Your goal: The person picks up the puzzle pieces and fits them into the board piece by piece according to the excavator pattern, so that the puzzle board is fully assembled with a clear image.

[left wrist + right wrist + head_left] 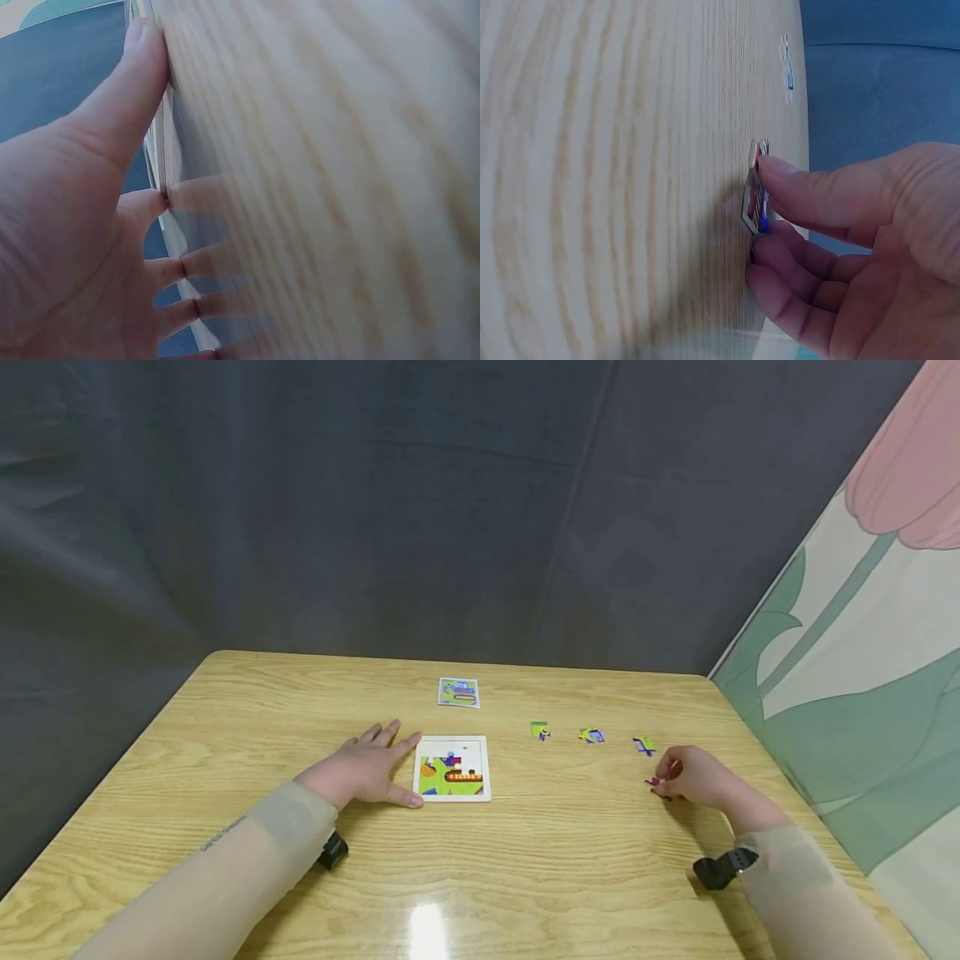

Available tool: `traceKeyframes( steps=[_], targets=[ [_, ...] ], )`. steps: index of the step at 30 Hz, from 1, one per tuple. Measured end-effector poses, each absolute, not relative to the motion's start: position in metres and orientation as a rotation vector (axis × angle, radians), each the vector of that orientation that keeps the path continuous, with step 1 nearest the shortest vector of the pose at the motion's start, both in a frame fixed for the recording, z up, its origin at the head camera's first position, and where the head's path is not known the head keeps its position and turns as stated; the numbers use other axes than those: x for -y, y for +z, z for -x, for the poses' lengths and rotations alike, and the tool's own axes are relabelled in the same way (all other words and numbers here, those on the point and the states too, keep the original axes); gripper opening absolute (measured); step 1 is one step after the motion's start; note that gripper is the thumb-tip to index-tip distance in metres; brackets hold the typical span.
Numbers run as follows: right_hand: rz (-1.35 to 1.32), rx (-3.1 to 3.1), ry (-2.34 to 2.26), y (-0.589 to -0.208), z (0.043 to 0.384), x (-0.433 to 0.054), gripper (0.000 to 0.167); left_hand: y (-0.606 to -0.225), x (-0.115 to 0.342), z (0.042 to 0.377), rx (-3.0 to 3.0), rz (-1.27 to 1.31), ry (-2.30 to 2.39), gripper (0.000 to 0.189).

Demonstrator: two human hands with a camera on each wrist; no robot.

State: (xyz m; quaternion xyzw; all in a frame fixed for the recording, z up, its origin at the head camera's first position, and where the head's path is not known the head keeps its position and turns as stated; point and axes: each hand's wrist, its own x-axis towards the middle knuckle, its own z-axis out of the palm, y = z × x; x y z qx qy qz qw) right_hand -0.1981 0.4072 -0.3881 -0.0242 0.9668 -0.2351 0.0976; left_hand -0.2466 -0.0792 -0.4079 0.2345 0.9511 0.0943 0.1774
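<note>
My left hand (367,770) lies with fingers spread on the table, thumb and index fingertip right at the left edge of a white-framed jigsaw puzzle tray (453,799). Its lower part holds joined pieces with green ground and an orange-red track; white backing shows in the upper part. Over on the right, my right hand (693,775) pinches a small puzzle piece (654,782) between thumb and fingers, close over the tabletop. In the right wrist view, the piece (753,201) stands edge-on, partly covered by the thumb.
Three loose puzzle pieces lie in a row right of the tray: a green-yellow one (540,731), a blue-yellow one (592,736) and a green-blue one (643,745). A small picture card (458,692) rests behind the tray. A dark curtain (390,527) hangs behind the wooden table (525,877).
</note>
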Motion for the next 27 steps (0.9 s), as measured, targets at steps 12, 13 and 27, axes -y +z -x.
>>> traceKeyframes(
  steps=[12,13,27],
  targets=[
    [0.169,-2.782,-0.952,-0.392,0.199,-0.403,0.017,-0.407,0.079,0.246,-2.692,-0.660,0.270,0.109],
    [0.179,-2.765,-0.989,-0.392,0.201,-0.401,0.014,-0.407,0.079,0.246,-2.693,-0.660,0.268,0.109],
    [0.314,-2.574,-1.230,-0.368,0.241,-0.293,0.007,-0.406,0.075,0.246,-2.687,-0.675,0.272,0.109]
  ],
)
